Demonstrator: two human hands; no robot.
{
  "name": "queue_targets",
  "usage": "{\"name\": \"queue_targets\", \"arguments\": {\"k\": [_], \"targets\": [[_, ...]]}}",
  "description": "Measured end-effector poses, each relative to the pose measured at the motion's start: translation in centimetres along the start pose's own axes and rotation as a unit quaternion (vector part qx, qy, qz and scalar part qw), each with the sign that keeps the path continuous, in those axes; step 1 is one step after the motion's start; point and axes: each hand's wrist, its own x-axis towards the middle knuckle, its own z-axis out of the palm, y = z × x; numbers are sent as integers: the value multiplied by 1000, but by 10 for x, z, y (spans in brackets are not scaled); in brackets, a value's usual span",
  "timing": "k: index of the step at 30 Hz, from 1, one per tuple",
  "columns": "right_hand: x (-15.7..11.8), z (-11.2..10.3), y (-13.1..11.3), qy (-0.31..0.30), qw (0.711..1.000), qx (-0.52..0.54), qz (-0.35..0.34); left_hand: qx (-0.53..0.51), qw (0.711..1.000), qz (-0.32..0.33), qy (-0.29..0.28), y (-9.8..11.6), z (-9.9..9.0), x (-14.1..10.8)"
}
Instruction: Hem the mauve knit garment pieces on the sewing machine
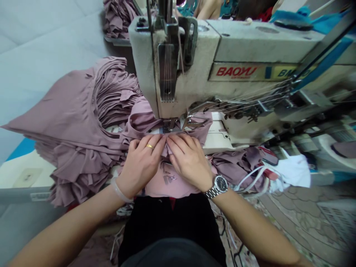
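Observation:
Mauve fabric lies under the needle area of a white sewing machine. My left hand, with a ring and a bracelet, presses on the fabric just in front of the presser foot, its fingers together and bent. Beside it, my right hand, wearing a metal watch, holds the same fabric with its fingers together. The fingertips of both hands nearly touch. Several threads run down to the needles.
A thick pile of mauve pieces spreads over the table's left side. More fabric, a white mask and a dark red object lie at the right. Another fabric stack is behind the machine, where part of a person shows.

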Motion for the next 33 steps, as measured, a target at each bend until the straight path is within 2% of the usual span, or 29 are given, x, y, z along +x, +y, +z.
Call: {"name": "queue_targets", "arguments": {"k": [8,15,18,24,29,33], "targets": [[7,4,0,-3,1000,2,16,0,1000,-4,-12,-3,0,6],[3,5,7,49,996,76,-10,-46,995,84,22,-16,-1,0],[4,4,6,62,994,90,-15,-57,993,97,30,-21,-1,0],[10,5,6,52,993,105,13,-66,993,91,30,-22,0,6],[15,5,11,17,997,74,16,-66,995,64,28,-23,2,12],[17,6,18,21,996,81,13,-64,996,55,26,-26,4,14]]}}
